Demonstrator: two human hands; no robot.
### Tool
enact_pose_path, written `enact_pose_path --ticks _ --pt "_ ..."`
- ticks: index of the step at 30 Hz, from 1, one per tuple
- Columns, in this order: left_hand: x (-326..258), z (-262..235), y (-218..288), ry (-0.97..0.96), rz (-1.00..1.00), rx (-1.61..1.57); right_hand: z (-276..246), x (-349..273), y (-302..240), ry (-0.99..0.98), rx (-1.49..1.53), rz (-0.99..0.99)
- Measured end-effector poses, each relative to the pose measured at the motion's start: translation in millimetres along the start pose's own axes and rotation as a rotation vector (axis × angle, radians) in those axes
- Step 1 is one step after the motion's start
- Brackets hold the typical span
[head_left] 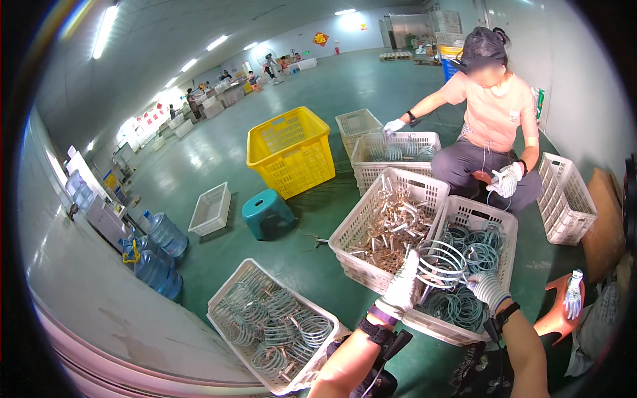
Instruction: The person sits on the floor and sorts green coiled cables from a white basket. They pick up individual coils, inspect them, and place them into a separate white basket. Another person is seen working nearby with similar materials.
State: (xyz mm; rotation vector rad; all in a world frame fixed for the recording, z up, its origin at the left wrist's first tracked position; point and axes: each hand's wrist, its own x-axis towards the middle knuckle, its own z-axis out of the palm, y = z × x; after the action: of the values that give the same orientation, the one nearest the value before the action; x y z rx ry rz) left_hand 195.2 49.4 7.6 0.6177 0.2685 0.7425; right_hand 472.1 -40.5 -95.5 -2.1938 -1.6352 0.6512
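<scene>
Between my two gloved hands is a coil of pale wire or thin tubing (440, 264), raised above a white crate of similar blue-green coils (483, 257). My left hand (402, 286), in a striped white glove, grips the coil's left side, fingers pointing up. My right hand (488, 290) pinches the lower right of its loops. Just beyond my left hand, a white crate holds a heap of copper-coloured and white small parts (398, 222). Down to the left stands another crate (215, 306) with coils that carry small end pieces.
A co-worker (494, 113) squats at the far right beside a crate of coils (398, 152). A yellow crate (295, 162), teal stool (267, 211) and white tray (211, 209) stand ahead left. Water bottles (166, 233) line the left wall. An orange stool (557, 312) with a glove sits right.
</scene>
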Motion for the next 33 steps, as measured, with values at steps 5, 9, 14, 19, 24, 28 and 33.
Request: enact_pose_path --ticks 5,9,14,19,24,28,33 --pt "4.4 5.5 -1.1 0.024 0.002 -0.015 -23.8 -5.4 -24.1 0.136 0.172 -0.056" --pt "6.2 6.0 -5.0 0.098 0.009 0.029 -28.7 -5.9 -30.8 0.238 0.246 -0.095" --pt "9.7 2.2 -6.5 0.143 -0.057 0.029 -56.0 -12.3 -46.6 0.096 0.799 0.045" --pt "12.4 21.1 -7.1 0.22 -0.066 0.027 -72.2 -24.3 -50.8 0.049 1.06 0.078" --pt "16.4 19.2 -16.1 0.197 -0.085 0.011 -71.0 -31.3 -48.3 0.141 1.204 -0.008" --pt "18.8 25.9 -23.0 0.197 -0.085 0.06 -79.0 -26.2 -27.5 0.371 1.161 0.025" --pt "15.7 34.5 -20.8 0.195 -0.046 0.077 -101.8 -46.8 -41.0 0.356 1.162 -0.05"
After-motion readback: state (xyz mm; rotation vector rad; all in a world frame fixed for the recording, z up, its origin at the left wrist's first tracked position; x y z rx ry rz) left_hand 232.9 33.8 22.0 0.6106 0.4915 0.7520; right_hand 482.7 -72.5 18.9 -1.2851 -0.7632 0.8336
